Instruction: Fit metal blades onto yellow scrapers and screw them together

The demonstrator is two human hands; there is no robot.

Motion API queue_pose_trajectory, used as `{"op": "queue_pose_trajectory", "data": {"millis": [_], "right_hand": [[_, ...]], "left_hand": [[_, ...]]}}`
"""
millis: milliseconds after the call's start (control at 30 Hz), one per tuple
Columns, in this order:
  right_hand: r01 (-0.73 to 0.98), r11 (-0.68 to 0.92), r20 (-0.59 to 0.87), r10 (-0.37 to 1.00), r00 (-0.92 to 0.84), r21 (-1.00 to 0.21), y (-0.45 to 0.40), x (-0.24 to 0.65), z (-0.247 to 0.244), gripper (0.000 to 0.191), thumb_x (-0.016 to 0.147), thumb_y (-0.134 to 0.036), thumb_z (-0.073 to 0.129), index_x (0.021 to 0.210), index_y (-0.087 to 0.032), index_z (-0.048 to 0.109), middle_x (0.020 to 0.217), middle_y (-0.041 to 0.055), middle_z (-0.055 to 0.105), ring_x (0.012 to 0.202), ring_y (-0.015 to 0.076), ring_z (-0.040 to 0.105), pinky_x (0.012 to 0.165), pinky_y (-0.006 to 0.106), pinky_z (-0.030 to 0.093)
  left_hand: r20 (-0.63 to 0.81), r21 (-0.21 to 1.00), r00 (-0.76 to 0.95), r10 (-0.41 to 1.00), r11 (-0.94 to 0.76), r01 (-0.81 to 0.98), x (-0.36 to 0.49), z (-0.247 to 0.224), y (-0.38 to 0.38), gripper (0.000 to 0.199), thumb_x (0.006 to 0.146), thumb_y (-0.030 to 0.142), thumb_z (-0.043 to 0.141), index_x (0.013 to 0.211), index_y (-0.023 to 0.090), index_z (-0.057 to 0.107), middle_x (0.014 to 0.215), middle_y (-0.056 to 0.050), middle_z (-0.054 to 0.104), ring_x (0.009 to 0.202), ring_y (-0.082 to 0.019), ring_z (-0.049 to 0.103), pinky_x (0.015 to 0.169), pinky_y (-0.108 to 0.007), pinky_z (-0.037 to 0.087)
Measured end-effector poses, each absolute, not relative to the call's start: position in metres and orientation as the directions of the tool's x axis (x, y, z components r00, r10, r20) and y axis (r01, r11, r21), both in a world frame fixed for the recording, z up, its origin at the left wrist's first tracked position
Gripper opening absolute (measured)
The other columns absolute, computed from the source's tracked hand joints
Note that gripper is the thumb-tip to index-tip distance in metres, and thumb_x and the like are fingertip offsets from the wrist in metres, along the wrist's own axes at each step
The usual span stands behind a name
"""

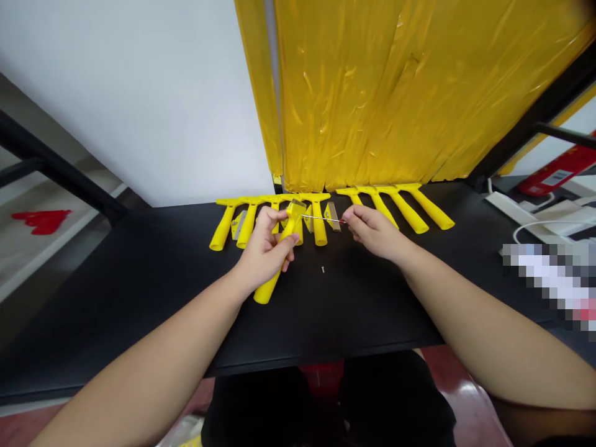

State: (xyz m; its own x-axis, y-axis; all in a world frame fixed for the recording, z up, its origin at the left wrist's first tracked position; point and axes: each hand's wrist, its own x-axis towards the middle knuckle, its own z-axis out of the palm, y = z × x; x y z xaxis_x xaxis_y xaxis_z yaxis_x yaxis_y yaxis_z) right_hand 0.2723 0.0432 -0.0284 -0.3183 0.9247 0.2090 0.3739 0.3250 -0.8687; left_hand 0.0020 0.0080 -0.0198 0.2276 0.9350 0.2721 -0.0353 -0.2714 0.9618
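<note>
My left hand (269,248) is wrapped around a yellow scraper (270,287), its handle slanting down to the left and its head tilted up. In my right hand (370,228) is a thin screwdriver (321,218), pinched at its red handle. The shaft runs left, and its tip meets the scraper's head. Whether the tip sits in a screw is too small to tell. A small screw (323,269) lies on the black table below the shaft. Behind my hands are several yellow handles (222,228) in a row, with small yellow-and-metal blade pieces (333,217) between them.
More yellow handles (412,211) lie at the back right of the black table (139,285). Yellow plastic sheeting (372,93) and a white panel (139,93) stand behind. White cables and a red package (556,171) are at right. A red object (41,220) rests on a shelf at left.
</note>
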Motion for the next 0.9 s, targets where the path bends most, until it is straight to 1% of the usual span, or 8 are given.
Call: {"op": "queue_pose_trajectory", "data": {"millis": [133, 267, 400, 533, 600, 700, 800, 900], "right_hand": [[0.370, 0.408, 0.294, 0.898, -0.327, -0.835, 0.037, 0.271, -0.026, 0.026, 0.099, -0.048, 0.069, 0.102, -0.026, 0.054, 0.081, -0.0020, 0.055, 0.070, 0.0171, 0.048, 0.066, 0.033, 0.041], [0.429, 0.336, 0.223, 0.930, -0.291, -0.839, 0.041, 0.271, -0.029, 0.032, 0.102, -0.055, 0.062, 0.094, -0.024, 0.060, 0.077, -0.0001, 0.056, 0.068, 0.0178, 0.049, 0.063, 0.033, 0.040], [0.394, 0.226, 0.103, 0.945, -0.310, -0.891, 0.044, 0.269, -0.031, 0.054, 0.107, -0.065, 0.043, 0.079, -0.022, 0.060, 0.064, -0.0015, 0.046, 0.059, 0.0161, 0.042, 0.057, 0.033, 0.035], [0.295, 0.321, 0.199, 0.904, -0.378, -0.900, 0.040, 0.271, -0.029, 0.031, 0.100, -0.055, 0.065, 0.103, -0.025, 0.057, 0.075, -0.0040, 0.049, 0.063, 0.0150, 0.043, 0.060, 0.031, 0.037], [0.281, 0.375, 0.257, 0.889, -0.378, -0.884, 0.040, 0.272, -0.028, 0.032, 0.097, -0.050, 0.071, 0.105, -0.026, 0.053, 0.078, -0.0042, 0.051, 0.065, 0.0152, 0.045, 0.061, 0.030, 0.038], [0.340, 0.335, 0.212, 0.912, -0.350, -0.879, 0.043, 0.273, -0.030, 0.035, 0.102, -0.057, 0.060, 0.093, -0.024, 0.056, 0.071, -0.0027, 0.051, 0.063, 0.0159, 0.045, 0.060, 0.031, 0.038], [0.390, 0.262, 0.119, 0.928, -0.354, -0.883, 0.044, 0.271, -0.031, 0.052, 0.108, -0.063, 0.042, 0.082, -0.022, 0.060, 0.064, -0.0021, 0.046, 0.059, 0.0160, 0.042, 0.058, 0.032, 0.036], [0.352, 0.330, 0.192, 0.908, -0.372, -0.876, 0.041, 0.270, -0.028, 0.037, 0.105, -0.058, 0.052, 0.097, -0.023, 0.061, 0.071, -0.0017, 0.050, 0.063, 0.0167, 0.045, 0.060, 0.032, 0.038]], "left_hand": [[0.237, 0.971, 0.216, 0.947, -0.235, -0.038, 0.000, -0.022, 0.010, 0.041, 0.094, 0.022, 0.076, 0.109, 0.028, 0.038, 0.103, 0.002, 0.062, 0.047, -0.004, 0.060, 0.033, -0.015, 0.044], [0.242, 0.969, 0.221, 0.945, -0.245, -0.013, -0.002, -0.024, 0.011, 0.039, 0.096, 0.023, 0.073, 0.110, 0.028, 0.038, 0.088, 0.005, 0.059, 0.045, -0.007, 0.059, 0.033, -0.017, 0.044], [0.268, 0.962, 0.233, 0.935, -0.274, -0.004, -0.002, -0.027, 0.012, 0.041, 0.094, 0.021, 0.073, 0.111, 0.028, 0.037, 0.085, 0.006, 0.057, 0.044, -0.006, 0.058, 0.033, -0.015, 0.043], [0.273, 0.959, 0.229, 0.934, -0.282, 0.009, -0.004, -0.030, 0.014, 0.037, 0.096, 0.021, 0.069, 0.112, 0.028, 0.036, 0.084, 0.007, 0.057, 0.044, -0.006, 0.058, 0.032, -0.016, 0.044], [0.282, 0.956, 0.230, 0.932, -0.292, 0.012, -0.004, -0.031, 0.014, 0.036, 0.097, 0.021, 0.068, 0.113, 0.029, 0.036, 0.083, 0.007, 0.056, 0.043, -0.007, 0.058, 0.032, -0.016, 0.044], [0.297, 0.952, 0.238, 0.925, -0.305, -0.003, -0.004, -0.031, 0.014, 0.036, 0.097, 0.019, 0.069, 0.112, 0.029, 0.037, 0.084, 0.006, 0.057, 0.044, -0.006, 0.058, 0.032, -0.015, 0.044], [0.307, 0.950, 0.247, 0.919, -0.311, -0.023, -0.004, -0.031, 0.014, 0.037, 0.097, 0.019, 0.070, 0.112, 0.028, 0.038, 0.085, 0.005, 0.058, 0.044, -0.006, 0.059, 0.033, -0.014, 0.044], [0.306, 0.950, 0.244, 0.920, -0.311, -0.018, -0.004, -0.030, 0.014, 0.037, 0.097, 0.020, 0.070, 0.112, 0.028, 0.038, 0.087, 0.005, 0.059, 0.045, -0.006, 0.059, 0.032, -0.015, 0.044]]}}
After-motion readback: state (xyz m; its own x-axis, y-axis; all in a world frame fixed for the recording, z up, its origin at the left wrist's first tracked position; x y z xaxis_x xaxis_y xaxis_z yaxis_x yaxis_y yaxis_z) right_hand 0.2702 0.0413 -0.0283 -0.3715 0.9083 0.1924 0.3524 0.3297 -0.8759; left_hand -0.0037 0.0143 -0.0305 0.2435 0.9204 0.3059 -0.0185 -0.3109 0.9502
